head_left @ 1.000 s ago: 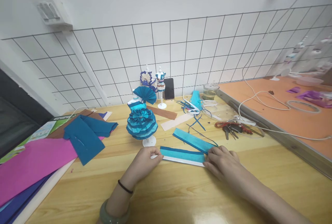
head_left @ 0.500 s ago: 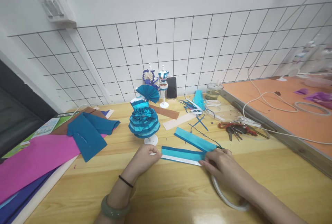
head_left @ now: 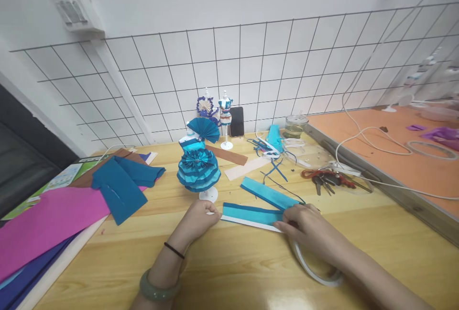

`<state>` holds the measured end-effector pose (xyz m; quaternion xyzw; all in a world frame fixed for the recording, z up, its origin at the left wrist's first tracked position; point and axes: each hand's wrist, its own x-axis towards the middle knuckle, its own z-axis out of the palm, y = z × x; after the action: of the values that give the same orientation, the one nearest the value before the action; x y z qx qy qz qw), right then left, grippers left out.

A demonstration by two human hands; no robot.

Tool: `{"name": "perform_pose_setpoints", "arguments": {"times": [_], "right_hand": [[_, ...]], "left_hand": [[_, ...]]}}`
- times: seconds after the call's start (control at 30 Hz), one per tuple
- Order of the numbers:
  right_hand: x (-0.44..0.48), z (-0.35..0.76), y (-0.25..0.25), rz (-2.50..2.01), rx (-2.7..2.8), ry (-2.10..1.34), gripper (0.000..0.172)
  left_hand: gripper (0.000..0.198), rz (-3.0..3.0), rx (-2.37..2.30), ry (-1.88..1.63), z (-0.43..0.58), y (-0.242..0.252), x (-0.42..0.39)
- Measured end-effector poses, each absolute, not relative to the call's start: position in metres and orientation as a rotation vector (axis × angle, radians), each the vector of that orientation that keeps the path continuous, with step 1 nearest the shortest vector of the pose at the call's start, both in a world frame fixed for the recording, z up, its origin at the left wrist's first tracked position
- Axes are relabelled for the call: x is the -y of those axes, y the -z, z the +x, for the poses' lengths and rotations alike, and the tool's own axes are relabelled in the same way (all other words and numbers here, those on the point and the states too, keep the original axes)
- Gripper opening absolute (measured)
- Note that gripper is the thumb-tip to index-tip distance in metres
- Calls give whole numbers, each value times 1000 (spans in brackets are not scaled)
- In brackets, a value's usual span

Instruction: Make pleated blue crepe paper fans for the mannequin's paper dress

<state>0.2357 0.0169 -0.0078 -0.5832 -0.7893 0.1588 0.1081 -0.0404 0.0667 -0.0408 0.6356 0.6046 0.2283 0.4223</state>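
My left hand [head_left: 199, 218] pinches the end of a narrow white tape [head_left: 247, 224] at the left end of a turquoise paper strip [head_left: 251, 213] with a dark blue far edge. The tape runs along the strip's near edge to my right hand [head_left: 304, 226], whose fingers close on the tape at the strip's right end. A white tape roll [head_left: 315, 276] shows partly under the right hand. Another turquoise strip [head_left: 270, 194] lies slantwise just behind. Behind my left hand stands a small dress form [head_left: 199, 169] in a ruffled blue paper dress with a pleated fan [head_left: 204, 129].
Pink paper [head_left: 53, 212] and folded blue paper [head_left: 120, 190] lie at left. Two small dress forms and a phone [head_left: 237, 121] stand by the wall. Paper scraps [head_left: 274, 140], a glass bowl [head_left: 296, 126] and keys [head_left: 326, 181] are at back right, beside an orange table [head_left: 387, 133].
The white tape has shifted slightly toward me and now covers the strip's near edge. Both hands stay in nearly the same place.
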Motion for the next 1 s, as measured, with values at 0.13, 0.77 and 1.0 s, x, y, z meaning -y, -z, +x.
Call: {"name": "perform_pose_setpoints", "arguments": {"times": [0.13,0.77,1.0], "right_hand": [[-18,243,8,-1625,2380,-525,39],[-21,243,12,-1666,2406,-434,33],[-21,244,15,-1681,2408,-426,34]], "left_hand": [[21,1593,-1517,-582,-41,42,-67],[21,1594,-1532,-577,-39,41,-65],[22,1594,-1564,-570,-37,37,-65]]}}
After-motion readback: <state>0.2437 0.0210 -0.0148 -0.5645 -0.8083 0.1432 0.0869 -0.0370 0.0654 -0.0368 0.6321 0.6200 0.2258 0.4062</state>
